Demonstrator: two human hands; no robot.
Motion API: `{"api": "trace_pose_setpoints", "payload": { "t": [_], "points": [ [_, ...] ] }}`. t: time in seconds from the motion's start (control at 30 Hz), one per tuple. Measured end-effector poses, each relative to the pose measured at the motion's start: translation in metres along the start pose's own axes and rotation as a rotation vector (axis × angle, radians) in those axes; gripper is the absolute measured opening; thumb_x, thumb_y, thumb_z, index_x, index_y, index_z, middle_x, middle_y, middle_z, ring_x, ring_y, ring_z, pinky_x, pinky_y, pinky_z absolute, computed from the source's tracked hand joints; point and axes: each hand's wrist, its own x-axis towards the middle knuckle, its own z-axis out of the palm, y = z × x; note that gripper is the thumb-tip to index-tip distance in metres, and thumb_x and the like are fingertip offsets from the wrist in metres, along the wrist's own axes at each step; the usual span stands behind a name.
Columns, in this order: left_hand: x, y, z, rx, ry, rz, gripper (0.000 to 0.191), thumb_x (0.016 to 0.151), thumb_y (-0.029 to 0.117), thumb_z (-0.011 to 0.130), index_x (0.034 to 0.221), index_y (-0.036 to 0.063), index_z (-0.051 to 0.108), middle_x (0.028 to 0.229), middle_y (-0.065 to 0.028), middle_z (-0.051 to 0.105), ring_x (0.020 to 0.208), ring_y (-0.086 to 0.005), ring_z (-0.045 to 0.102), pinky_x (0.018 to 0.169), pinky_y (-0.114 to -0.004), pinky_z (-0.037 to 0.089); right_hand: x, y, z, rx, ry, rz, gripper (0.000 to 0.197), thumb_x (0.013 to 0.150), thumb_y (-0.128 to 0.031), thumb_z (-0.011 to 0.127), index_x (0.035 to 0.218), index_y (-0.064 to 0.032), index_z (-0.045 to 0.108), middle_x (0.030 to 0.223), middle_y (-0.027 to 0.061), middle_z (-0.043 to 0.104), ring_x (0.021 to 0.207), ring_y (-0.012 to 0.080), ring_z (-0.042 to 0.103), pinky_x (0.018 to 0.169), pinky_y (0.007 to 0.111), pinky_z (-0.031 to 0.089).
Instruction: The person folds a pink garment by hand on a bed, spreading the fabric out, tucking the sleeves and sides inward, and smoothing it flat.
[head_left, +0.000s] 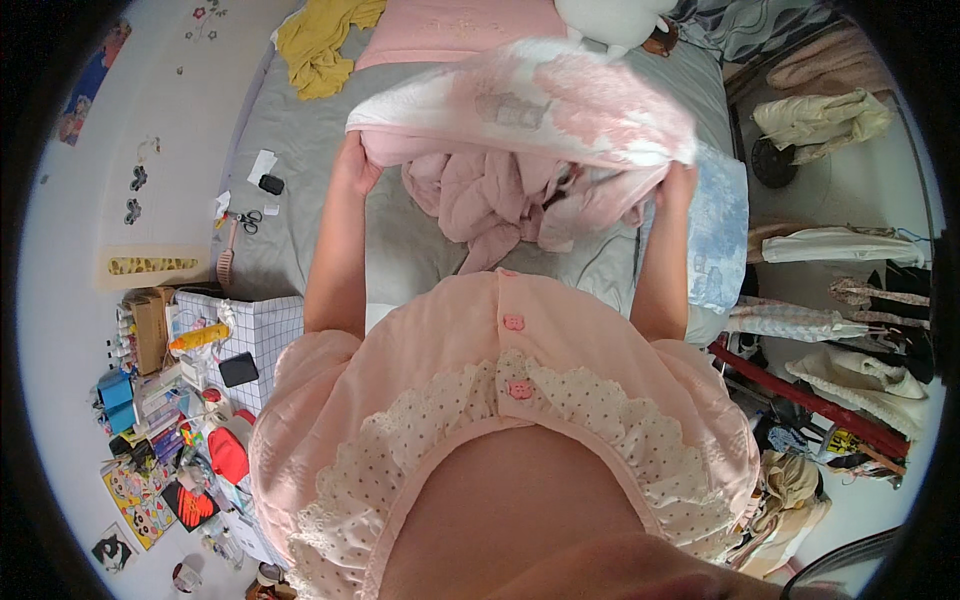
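Observation:
Between my two hands a pink and white printed cloth (525, 105) is spread wide and raised above the bed, its far side billowing and blurred. My left hand (358, 165) grips its left corner. The right corner is bunched in my right hand (677, 187), whose fingers are partly hidden by fabric. Below the cloth's near edge lies a crumpled heap of dusty-pink plush fabric (487, 195) on the grey bed sheet (300, 150). The cloth hides the back of that heap. A folded blue and white patterned cloth (716, 232) lies just right of my right hand.
A pink pillow (457, 30), a mustard garment (322, 45) and a white plush toy (615, 22) lie at the bed's far end. Scissors (250, 220) and a pink hairbrush (227, 255) rest by the left wall. A cluttered table (259, 330) stands left; hanging clothes (840, 247) line the right.

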Motion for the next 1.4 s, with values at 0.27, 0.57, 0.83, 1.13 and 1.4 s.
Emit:
{"api": "trace_pose_setpoints", "payload": {
  "t": [0.27, 0.57, 0.83, 1.13, 1.4],
  "points": [
    [0.025, -0.026, -0.079, 0.200, 0.018, -0.294, 0.031, 0.081, 0.020, 0.046, 0.105, -0.0010, 0.044, 0.101, -0.0132, 0.053, 0.088, -0.0229, 0.054, 0.075, -0.035, 0.045, -0.010, 0.146, -0.142, -1.223, 0.196, -0.123, 0.035, 0.068, -0.013, 0.056, 0.097, 0.0058, 0.050, 0.088, 0.0182, 0.057, 0.076, 0.0282, 0.055, 0.071, 0.029, 0.043],
    [0.048, 0.041, -0.131, 1.259, 0.250, 0.308, 0.009, 0.069, 0.007, 0.052, 0.078, 0.0051, 0.052, 0.059, -0.0013, 0.049, 0.048, -0.0103, 0.047, 0.041, -0.024, 0.038, 0.017, 0.011, -0.335, -0.914, 0.561, -0.577, 0.017, 0.070, -0.006, 0.048, 0.085, -0.0027, 0.056, 0.085, 0.0117, 0.058, 0.073, 0.0204, 0.055, 0.069, 0.029, 0.043],
    [0.073, 0.077, -0.192, 0.367, 0.631, -0.210, 0.025, 0.083, 0.024, 0.043, 0.101, 0.0071, 0.048, 0.091, -0.0103, 0.057, 0.079, -0.0214, 0.057, 0.066, -0.034, 0.048, 0.008, -0.105, -0.338, -0.525, 1.074, -0.257, 0.024, 0.075, -0.013, 0.039, 0.089, -0.0039, 0.056, 0.094, 0.0172, 0.054, 0.074, 0.0262, 0.055, 0.057, 0.035, 0.049],
    [0.080, 0.086, -0.146, 1.035, 0.373, 0.187, 0.018, 0.069, 0.006, 0.056, 0.087, 0.0000, 0.053, 0.073, -0.0032, 0.055, 0.064, -0.0107, 0.050, 0.052, -0.025, 0.041, -0.002, -0.117, -0.321, -0.779, 1.197, -0.097, 0.017, 0.078, -0.011, 0.035, 0.092, -0.0041, 0.042, 0.100, 0.0187, 0.046, 0.079, 0.0315, 0.053, 0.063, 0.039, 0.051],
    [0.044, 0.117, -0.262, 0.649, 0.686, -0.036, 0.011, 0.068, 0.013, 0.057, 0.075, 0.0041, 0.056, 0.067, -0.0051, 0.054, 0.053, -0.0137, 0.050, 0.042, -0.028, 0.038, 0.017, -0.108, -0.306, -0.622, 1.052, -0.222, 0.025, 0.074, -0.011, 0.051, 0.095, 0.0004, 0.044, 0.097, 0.0162, 0.049, 0.078, 0.0256, 0.053, 0.069, 0.033, 0.050]
  ]
}}
